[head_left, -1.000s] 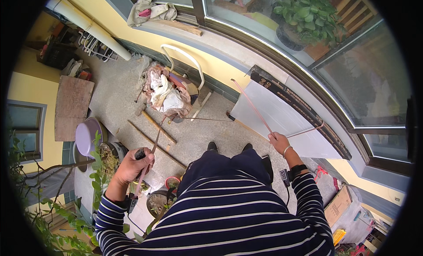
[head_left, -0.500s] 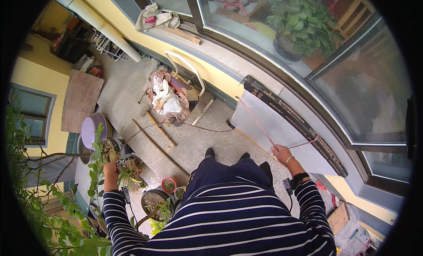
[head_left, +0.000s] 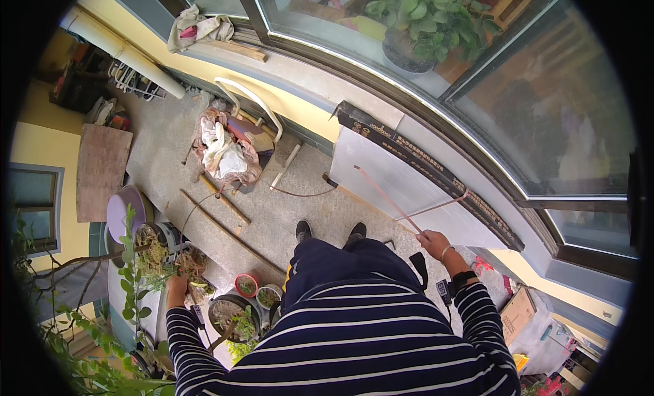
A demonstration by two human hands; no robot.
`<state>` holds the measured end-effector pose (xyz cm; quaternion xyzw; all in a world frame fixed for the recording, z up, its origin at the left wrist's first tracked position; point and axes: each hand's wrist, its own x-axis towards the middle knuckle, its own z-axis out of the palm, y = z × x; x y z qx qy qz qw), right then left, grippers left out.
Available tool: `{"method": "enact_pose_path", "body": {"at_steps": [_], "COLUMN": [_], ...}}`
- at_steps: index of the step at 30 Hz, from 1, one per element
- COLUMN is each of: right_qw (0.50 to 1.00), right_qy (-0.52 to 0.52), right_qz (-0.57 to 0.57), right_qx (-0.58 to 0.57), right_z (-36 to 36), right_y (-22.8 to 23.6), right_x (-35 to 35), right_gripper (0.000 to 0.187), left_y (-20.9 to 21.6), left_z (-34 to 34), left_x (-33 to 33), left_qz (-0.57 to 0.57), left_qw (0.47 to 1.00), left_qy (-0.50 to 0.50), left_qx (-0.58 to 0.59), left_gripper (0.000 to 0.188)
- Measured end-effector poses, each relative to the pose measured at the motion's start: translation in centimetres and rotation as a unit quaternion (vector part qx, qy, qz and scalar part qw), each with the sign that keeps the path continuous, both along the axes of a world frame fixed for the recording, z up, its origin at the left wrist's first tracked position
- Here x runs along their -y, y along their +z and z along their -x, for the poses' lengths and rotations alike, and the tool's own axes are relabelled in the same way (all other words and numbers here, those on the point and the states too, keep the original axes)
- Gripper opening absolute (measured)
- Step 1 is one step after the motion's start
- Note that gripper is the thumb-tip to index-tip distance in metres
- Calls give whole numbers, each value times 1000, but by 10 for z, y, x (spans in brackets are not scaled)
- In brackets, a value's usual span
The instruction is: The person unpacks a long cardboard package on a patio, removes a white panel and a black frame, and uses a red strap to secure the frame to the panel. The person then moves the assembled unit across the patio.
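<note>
My right hand (head_left: 433, 243) is closed around a thin pinkish-brown strap (head_left: 394, 203), whose free length slants up and left across a large flat silvery panel (head_left: 388, 166). A second stretch of similar strap crosses the panel's right part and loops over its long black carton edge (head_left: 415, 166). The panel leans beneath the window sill. Over the potted plants at left hangs my left hand (head_left: 177, 286), close to a pot of dry, spiky growth (head_left: 191, 262); its fingers are too small and partly hidden to read. Each wrist carries a small dark device.
A pile of cloths (head_left: 228, 151) lies by a white-framed chair against the wall. Wooden poles (head_left: 235, 231) and a thin brown cord rest on the concrete floor. Leafy branches (head_left: 129, 294) reach in from the left, near a purple basin (head_left: 121, 215). Potted plants (head_left: 246, 284) stand beside my legs.
The surroundings have shifted left in view. My left hand has come down and nearer my body, away from the darker pot. My right hand keeps hold of the strap.
</note>
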<state>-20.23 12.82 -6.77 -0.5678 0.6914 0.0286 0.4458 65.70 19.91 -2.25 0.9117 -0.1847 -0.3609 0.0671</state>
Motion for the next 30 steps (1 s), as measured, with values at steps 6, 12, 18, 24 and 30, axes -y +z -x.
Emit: {"method": "enact_pose_path", "body": {"at_steps": [6,12,18,24,30], "right_qw": [999,998,1000,1000,999], "right_qy": [11,23,-9,13,-33], "right_qz": [-6,38,19,-10,24], "right_qx": [33,43,8,-4,22], "right_z": [-15,-34,-44,-61,-75], "right_y": [-12,-6,-10,-18,-14], "right_x": [-6,7,-16,-29,-14], "right_gripper": [42,41,39,38,36], "left_y": [10,-19,-47,-15,46], "left_z": [85,11,5,57,155], "left_x": [115,94,48,96,160], "left_qz": [277,199,44,205,216], "left_qw": [949,945,924,909,866], "left_qy": [36,174,273,220,14], "left_qx": [-144,-192,-265,-290,-451], "left_gripper": [22,18,12,23,24]}}
